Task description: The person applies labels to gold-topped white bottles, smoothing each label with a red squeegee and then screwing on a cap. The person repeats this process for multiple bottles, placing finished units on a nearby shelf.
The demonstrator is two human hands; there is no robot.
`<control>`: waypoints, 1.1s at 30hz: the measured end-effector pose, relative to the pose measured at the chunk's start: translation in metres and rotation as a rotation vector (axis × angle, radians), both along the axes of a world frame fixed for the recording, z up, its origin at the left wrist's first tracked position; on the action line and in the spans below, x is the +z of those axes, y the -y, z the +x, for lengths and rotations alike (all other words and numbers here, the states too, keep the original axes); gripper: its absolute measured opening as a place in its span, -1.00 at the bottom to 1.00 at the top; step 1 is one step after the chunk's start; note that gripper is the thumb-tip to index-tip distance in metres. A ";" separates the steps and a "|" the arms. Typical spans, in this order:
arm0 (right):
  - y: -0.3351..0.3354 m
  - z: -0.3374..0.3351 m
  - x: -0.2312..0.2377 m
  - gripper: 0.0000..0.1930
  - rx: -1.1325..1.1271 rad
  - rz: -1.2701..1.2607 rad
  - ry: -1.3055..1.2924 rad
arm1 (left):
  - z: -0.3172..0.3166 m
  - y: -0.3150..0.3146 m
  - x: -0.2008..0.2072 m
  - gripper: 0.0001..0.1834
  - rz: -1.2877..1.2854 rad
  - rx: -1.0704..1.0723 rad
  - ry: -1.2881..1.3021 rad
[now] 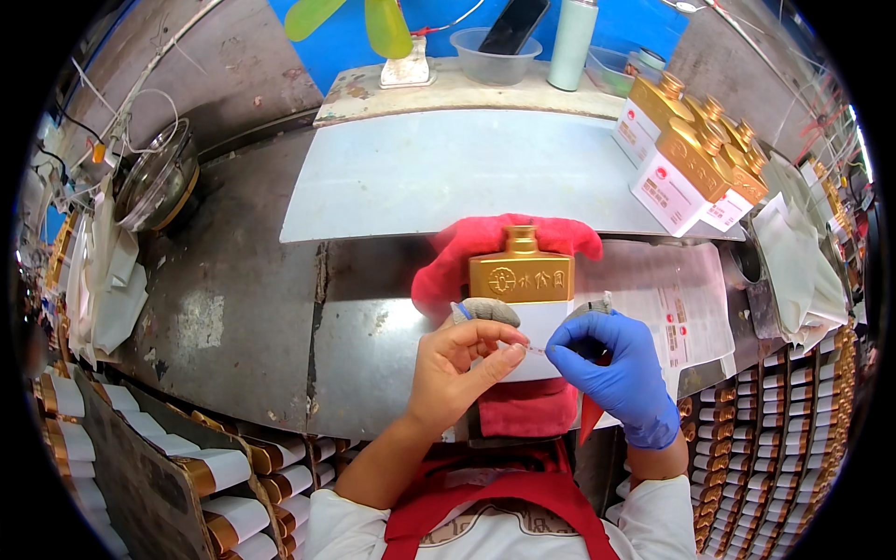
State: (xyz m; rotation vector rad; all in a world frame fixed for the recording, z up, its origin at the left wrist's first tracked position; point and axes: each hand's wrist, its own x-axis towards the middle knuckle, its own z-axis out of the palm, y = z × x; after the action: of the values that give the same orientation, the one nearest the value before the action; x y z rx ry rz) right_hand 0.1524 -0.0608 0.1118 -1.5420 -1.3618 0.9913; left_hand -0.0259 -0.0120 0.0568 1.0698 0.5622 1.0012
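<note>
A gold and white flat bottle (521,277) with a short neck and raised marks on its gold shoulder lies on a red towel (446,271) in front of me. My bare left hand (457,369), with a grey knit cover on a finger, is closed in a pinch over the bottle's white lower part. Opposite it, my blue-gloved right hand (611,369) pinches too, a grey knit cover showing at its fingertip. Between the fingertips runs a thin, clear strip (535,351) with tiny marks. A red pointed thing (589,418) shows below my right hand; its kind is unclear.
Several gold and white bottles (686,173) stand at the back right of a pale board (420,177). Printed sheets (686,299) lie right of the towel. Behind are a fan (403,65), a plastic bowl (495,67) and a flask (572,47). Racks of bottles (224,471) flank me below.
</note>
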 end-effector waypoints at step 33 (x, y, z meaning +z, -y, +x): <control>-0.096 0.032 -0.023 -0.85 -0.054 0.045 0.319 | 0.033 -0.089 0.003 -0.95 0.414 0.291 -0.571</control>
State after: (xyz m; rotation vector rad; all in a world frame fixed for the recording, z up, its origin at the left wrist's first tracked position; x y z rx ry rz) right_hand 0.1847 0.0350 0.0889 -1.7471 -1.5383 0.6961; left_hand 0.0074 0.0771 0.0600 1.6996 1.0232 1.0897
